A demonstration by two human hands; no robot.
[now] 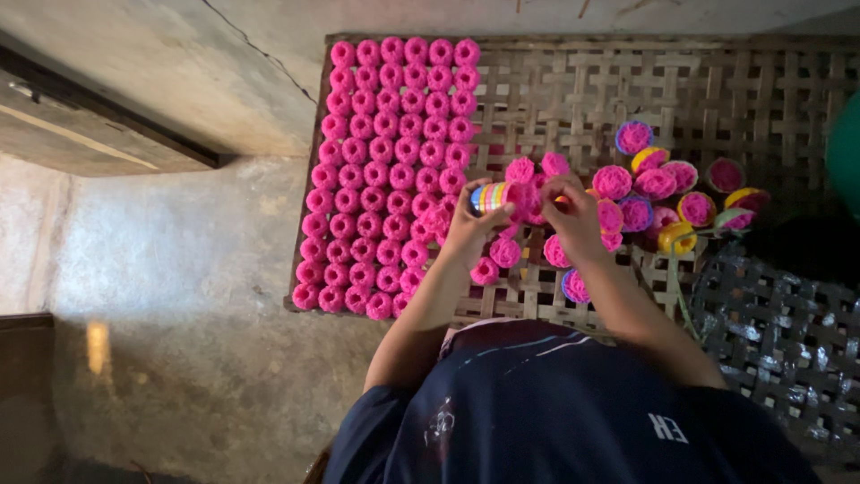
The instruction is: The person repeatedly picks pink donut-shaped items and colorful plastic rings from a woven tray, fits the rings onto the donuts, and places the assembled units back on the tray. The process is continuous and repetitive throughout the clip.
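Note:
My left hand (pixel 472 229) grips a small stack of coloured round moulds (pixel 489 196) with pink paste at its end. My right hand (pixel 573 218) is closed over loose pink pieces beside it; what it holds is hidden. Both hands hover over a woven bamboo tray (pixel 717 90). On the tray's left part, several neat rows of pink round cakes (pixel 385 170) lie side by side. To the right of my hands lies a loose heap of filled coloured moulds (pixel 654 184), purple, yellow and pink.
The tray rests on a rough concrete floor (pixel 170 269). A second woven mat (pixel 788 341) lies at the lower right. A green object (pixel 847 152) shows at the right edge. A dark ledge (pixel 107 108) runs along the upper left.

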